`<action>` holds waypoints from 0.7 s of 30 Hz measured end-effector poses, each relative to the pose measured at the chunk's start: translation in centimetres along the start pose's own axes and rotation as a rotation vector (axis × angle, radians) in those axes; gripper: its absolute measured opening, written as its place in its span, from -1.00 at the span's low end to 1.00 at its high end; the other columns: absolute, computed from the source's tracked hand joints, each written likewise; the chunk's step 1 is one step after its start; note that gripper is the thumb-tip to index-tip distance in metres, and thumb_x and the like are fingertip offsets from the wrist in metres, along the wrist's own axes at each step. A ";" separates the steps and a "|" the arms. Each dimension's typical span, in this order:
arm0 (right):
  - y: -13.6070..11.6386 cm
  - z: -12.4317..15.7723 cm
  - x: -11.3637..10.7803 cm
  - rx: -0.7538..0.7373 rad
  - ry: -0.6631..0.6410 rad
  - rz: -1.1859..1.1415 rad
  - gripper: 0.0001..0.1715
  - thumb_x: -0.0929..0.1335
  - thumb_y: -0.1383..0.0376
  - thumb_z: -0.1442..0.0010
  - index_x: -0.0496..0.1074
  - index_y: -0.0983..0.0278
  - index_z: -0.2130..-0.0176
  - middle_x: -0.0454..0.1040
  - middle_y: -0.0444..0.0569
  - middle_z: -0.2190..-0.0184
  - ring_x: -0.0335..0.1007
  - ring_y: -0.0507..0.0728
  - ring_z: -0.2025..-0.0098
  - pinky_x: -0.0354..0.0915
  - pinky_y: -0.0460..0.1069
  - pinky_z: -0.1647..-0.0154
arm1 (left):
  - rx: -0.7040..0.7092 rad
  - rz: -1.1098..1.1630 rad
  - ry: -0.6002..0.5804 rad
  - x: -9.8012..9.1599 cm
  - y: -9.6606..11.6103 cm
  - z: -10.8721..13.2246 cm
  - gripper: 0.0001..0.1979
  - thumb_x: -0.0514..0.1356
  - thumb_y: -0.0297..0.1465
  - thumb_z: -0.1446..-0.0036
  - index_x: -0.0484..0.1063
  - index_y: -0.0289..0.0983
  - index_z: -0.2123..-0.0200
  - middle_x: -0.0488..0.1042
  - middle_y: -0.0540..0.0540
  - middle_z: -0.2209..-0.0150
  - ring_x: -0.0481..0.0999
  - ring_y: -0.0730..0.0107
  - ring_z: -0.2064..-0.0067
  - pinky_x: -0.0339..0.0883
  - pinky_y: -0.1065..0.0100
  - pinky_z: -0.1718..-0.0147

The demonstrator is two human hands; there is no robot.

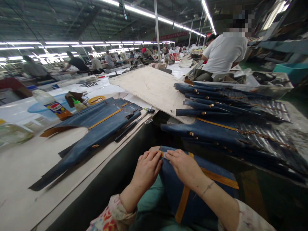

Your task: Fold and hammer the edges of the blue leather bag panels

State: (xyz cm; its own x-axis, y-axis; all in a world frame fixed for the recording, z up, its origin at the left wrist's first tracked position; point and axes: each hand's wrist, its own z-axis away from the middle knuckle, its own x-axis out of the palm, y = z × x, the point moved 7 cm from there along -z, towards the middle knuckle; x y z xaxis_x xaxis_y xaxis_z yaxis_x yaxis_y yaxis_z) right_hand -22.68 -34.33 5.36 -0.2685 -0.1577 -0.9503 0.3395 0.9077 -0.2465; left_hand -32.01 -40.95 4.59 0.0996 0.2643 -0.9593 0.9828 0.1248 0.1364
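Observation:
A blue leather-like panel [197, 208] with crossing tan straps rests over my lap. At its upper left corner the fingertips of both hands come together. My left hand [148, 163] is closed, pinching the panel's edge beside a small tan tab. Close against it, my right hand [183, 165] has its fingers pressed down around a small whitish piece [165, 155] at the same corner; what this piece is I cannot make out. My right forearm lies across the panel and hides part of it. Another blue panel [103, 118] with a tan strip lies on the table to my left.
A stack of blue panels [211, 128] with tan strips is on my right. A black-handled tool [127, 130] lies near the table edge. Bottles [54, 106] and a yellow round container [96, 100] stand left. A pale board [149, 86] extends ahead; a person in white [226, 51] is beyond.

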 end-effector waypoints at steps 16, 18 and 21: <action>5.6 12.7 -0.9 0.039 0.268 0.225 -0.52 0.15 0.41 -0.16 0.37 0.21 -0.04 0.39 -0.06 0.01 0.36 0.21 0.08 0.39 0.14 0.14 | -0.034 -0.068 0.051 -2.1 -2.9 -0.6 -0.72 -0.02 -0.36 -0.24 0.40 -0.17 0.06 0.36 -0.08 0.02 0.32 0.26 0.04 0.26 0.20 0.12; 5.8 13.6 -1.0 0.045 0.323 0.200 -0.46 0.17 0.34 -0.18 0.23 0.07 -0.14 0.39 -0.11 0.01 0.37 0.19 0.07 0.39 0.12 0.16 | -0.068 -0.105 0.115 -4.2 -5.0 -1.9 -0.71 -0.04 -0.39 -0.25 0.40 -0.26 0.06 0.35 -0.12 0.01 0.30 0.23 0.01 0.23 0.17 0.04; 4.9 14.2 -1.4 0.068 0.419 0.191 -0.29 0.16 0.29 -0.20 -0.14 -0.12 -0.26 0.40 -0.17 0.03 0.39 0.15 0.11 0.40 0.09 0.27 | -0.142 -0.150 0.225 -8.0 -8.8 -4.6 -0.60 -0.14 -0.43 -0.28 0.26 -0.55 -0.05 0.31 -0.33 0.01 0.27 0.11 -0.02 0.13 0.05 -0.04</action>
